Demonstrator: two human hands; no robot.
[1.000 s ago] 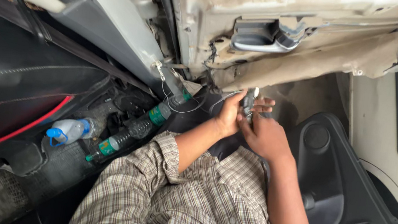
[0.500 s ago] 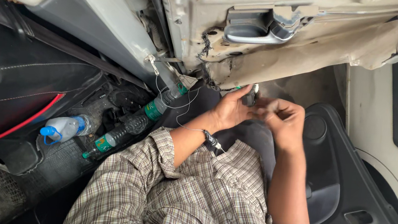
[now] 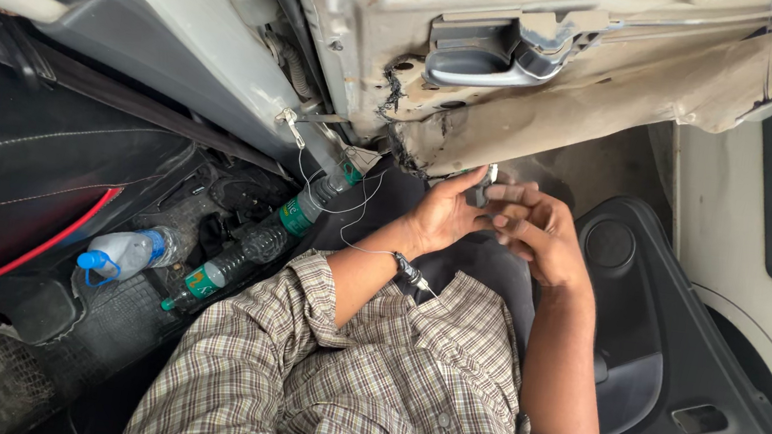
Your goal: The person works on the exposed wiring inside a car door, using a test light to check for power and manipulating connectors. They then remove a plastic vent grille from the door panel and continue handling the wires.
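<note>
**Small metal part pinched between both hands under a stripped car door**

Here I have both hands up together below the bare door shell. My left hand (image 3: 445, 216) is curled, thumb and fingers closed round a small pale metal piece (image 3: 488, 183) that sticks up just above the fingertips. My right hand (image 3: 541, 236) is closed too, its fingertips pressed against the same piece from the other side. What the piece is exactly I cannot tell; it is mostly hidden.

I judge it light, stiff and easy to drop, so a fingertip pinch near its lower end suits it. A thin wire (image 3: 359, 233) loops from the door towards my left wrist and ends in a small plug (image 3: 409, 271); it looks limp and prone to snagging.

Room is tight: the door shell (image 3: 376, 59) with its grey inner handle (image 3: 494, 54) hangs close overhead, and the removed dark door trim panel (image 3: 680, 381) lies at my right. Plastic bottles (image 3: 204, 263) lie on the floor mat (image 3: 112, 326) beside the black seat (image 3: 8, 180).
</note>
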